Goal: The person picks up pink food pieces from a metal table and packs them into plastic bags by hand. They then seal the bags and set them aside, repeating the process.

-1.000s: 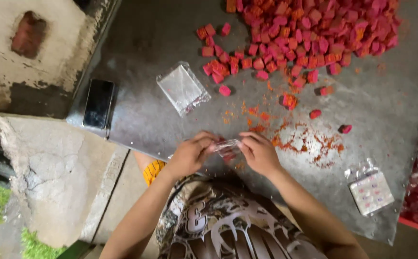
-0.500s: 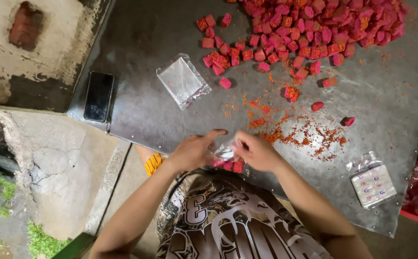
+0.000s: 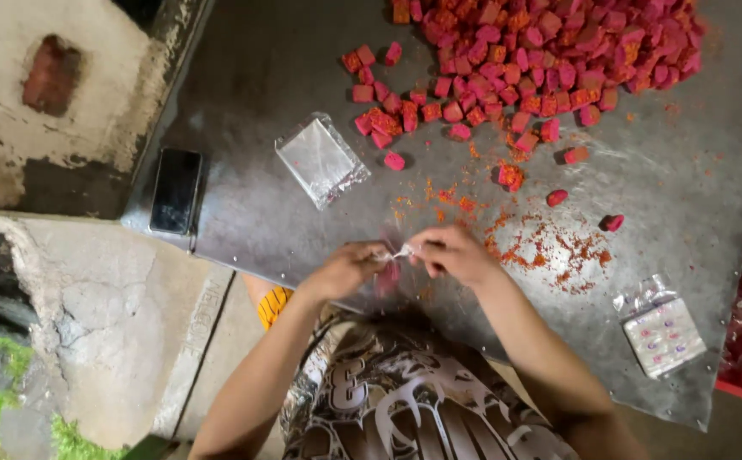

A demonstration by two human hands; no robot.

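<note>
Between both hands' grip [image 3: 405, 252] hangs a small clear bag [image 3: 390, 271].

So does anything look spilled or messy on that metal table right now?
Yes. Orange-red crumbs are scattered over the metal table beyond the right hand, and several pink cubes lie strayed from the big pile.

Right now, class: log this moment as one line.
left hand: holds small clear bag | right hand: pinches bag top | pink cubes: piled on metal table
</note>
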